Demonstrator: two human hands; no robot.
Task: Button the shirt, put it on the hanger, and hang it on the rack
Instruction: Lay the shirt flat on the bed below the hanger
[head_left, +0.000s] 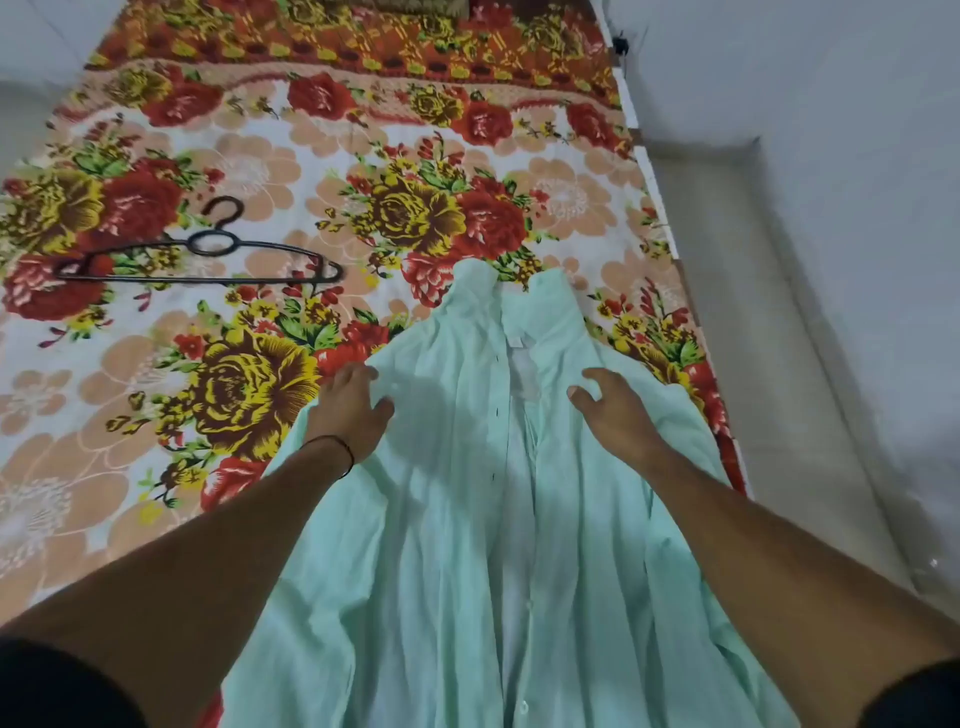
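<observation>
Here, in the head view, a light green shirt (447, 519) lies flat on a bed sheet (311, 156) with big red and yellow flowers. The shirt fills the lower middle of the frame. Its collar (558, 296) points toward the top of the frame. The front of the shirt is open, and a small white button (522, 706) shows near the bottom edge.

The left hand (349, 410) rests on the left side of the shirt, near the shoulder part. Its fingers are spread out and lie flat on the cloth, and it grips nothing. A thin black band (337, 447) goes around that wrist.

The right hand (621, 410) rests on the right side of the shirt, just beside the open front. Its fingers are spread wide and bend a little, and it grips nothing either.

A black hanger (208, 260) lies flat on the sheet in the left middle of the frame, well apart from the shirt. A grey floor (831, 260) shows along the right side.
</observation>
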